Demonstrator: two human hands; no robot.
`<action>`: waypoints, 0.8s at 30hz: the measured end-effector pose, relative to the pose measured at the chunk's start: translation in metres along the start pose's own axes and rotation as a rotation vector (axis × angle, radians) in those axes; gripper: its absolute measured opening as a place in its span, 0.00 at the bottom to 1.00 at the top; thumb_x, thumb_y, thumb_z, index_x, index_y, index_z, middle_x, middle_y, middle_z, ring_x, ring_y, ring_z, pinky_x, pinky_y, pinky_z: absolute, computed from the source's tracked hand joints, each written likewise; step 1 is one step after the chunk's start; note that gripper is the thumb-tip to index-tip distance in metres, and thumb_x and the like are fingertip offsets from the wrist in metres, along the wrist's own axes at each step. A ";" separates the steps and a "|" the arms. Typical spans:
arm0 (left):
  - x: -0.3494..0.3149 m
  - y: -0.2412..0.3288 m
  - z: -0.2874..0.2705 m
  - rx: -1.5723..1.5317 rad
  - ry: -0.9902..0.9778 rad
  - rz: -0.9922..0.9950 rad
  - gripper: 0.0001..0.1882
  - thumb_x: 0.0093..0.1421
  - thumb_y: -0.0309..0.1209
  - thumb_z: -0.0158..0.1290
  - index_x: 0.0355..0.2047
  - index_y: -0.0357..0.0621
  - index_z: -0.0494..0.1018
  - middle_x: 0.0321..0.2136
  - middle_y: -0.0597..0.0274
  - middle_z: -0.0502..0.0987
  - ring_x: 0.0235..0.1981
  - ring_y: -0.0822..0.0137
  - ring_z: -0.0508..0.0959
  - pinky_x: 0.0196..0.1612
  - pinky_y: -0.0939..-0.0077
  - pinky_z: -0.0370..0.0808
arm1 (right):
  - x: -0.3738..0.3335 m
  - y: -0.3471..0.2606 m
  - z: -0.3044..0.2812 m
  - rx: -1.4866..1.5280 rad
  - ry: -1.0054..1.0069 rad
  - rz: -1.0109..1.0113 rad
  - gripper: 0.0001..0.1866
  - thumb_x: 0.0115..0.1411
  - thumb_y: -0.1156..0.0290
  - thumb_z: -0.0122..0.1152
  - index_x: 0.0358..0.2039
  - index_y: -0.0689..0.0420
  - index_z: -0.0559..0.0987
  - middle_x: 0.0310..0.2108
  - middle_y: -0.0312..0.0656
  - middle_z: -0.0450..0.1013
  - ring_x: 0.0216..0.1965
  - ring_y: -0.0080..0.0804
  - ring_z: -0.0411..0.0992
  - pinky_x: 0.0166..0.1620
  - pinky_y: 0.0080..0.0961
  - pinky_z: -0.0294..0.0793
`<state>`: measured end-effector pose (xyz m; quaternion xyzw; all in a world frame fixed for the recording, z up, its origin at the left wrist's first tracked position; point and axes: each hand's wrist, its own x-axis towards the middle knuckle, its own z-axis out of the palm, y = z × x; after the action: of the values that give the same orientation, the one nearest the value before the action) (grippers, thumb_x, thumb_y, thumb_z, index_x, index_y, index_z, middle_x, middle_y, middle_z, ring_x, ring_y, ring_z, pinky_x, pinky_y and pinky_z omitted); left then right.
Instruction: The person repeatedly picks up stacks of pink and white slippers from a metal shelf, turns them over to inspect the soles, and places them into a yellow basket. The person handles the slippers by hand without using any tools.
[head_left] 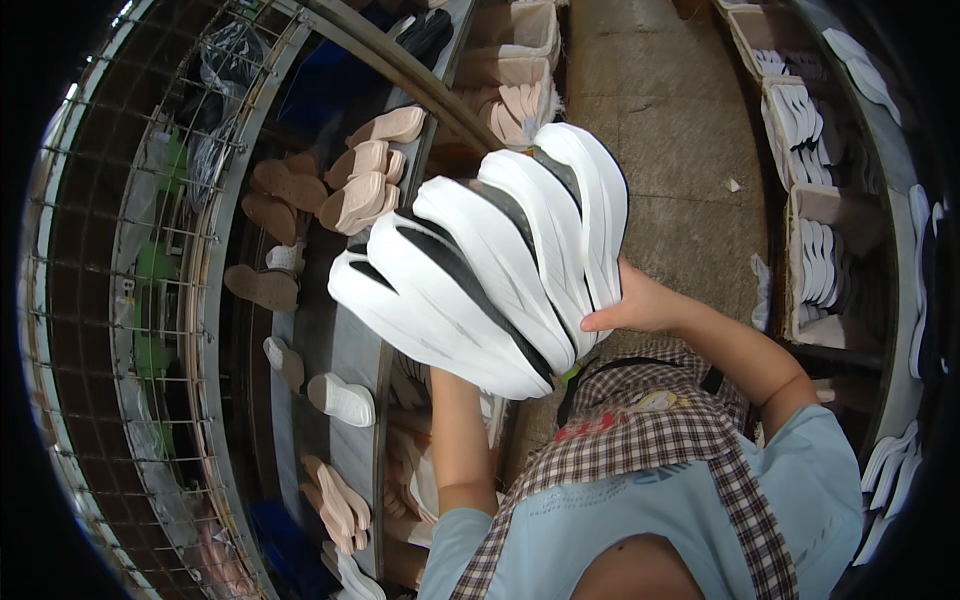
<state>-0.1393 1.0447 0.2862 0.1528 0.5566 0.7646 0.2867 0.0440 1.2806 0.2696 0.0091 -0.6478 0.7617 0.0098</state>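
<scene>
A fanned bunch of several white shoe soles (500,235), some with dark grey undersides, is held up in front of me. My right hand (640,302) grips its right end, the thumb pressed over the sole edges and the other fingers mostly out of sight. The left forearm (460,430) rises beneath the lower left of the bunch. The soles cover my left hand, so its fingers cannot be seen.
To the left runs a grey shelf (335,345) with beige soles (365,190) and a white sole (342,400) on it. Wire mesh (100,330) stands farther left. Bins of white soles (820,262) line the right side. Beyond lies a concrete floor (665,110).
</scene>
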 end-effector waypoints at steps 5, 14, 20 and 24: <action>-0.012 -0.001 0.003 0.111 0.012 0.047 0.20 0.59 0.34 0.51 0.47 0.31 0.68 0.43 0.50 0.75 0.42 0.60 0.76 0.45 0.68 0.74 | 0.003 0.008 -0.007 -0.010 -0.006 -0.019 0.64 0.38 0.51 0.74 0.64 0.63 0.41 0.62 0.57 0.43 0.65 0.50 0.43 0.65 0.41 0.44; -0.023 -0.003 0.006 0.214 0.030 0.098 0.20 0.59 0.34 0.52 0.47 0.31 0.68 0.43 0.50 0.74 0.43 0.60 0.76 0.46 0.68 0.74 | 0.011 0.002 -0.021 -0.024 -0.087 -0.021 0.60 0.40 0.55 0.74 0.63 0.63 0.44 0.61 0.54 0.50 0.62 0.44 0.51 0.63 0.36 0.51; -0.034 -0.006 0.008 0.263 0.043 0.102 0.20 0.58 0.33 0.52 0.47 0.32 0.68 0.43 0.50 0.74 0.43 0.61 0.76 0.46 0.68 0.74 | 0.009 -0.006 -0.026 -0.046 -0.098 -0.002 0.55 0.40 0.59 0.75 0.61 0.64 0.49 0.58 0.52 0.57 0.59 0.40 0.57 0.61 0.33 0.55; -0.038 -0.008 0.008 0.283 0.052 0.103 0.20 0.58 0.33 0.52 0.47 0.32 0.68 0.43 0.51 0.74 0.43 0.61 0.75 0.46 0.68 0.73 | 0.009 -0.009 -0.026 -0.059 -0.075 -0.025 0.52 0.40 0.60 0.75 0.59 0.65 0.54 0.55 0.50 0.61 0.57 0.38 0.59 0.60 0.32 0.57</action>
<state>-0.1025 1.0293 0.2846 0.2000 0.6574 0.6961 0.2081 0.0354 1.3081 0.2745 0.0456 -0.6696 0.7413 -0.0048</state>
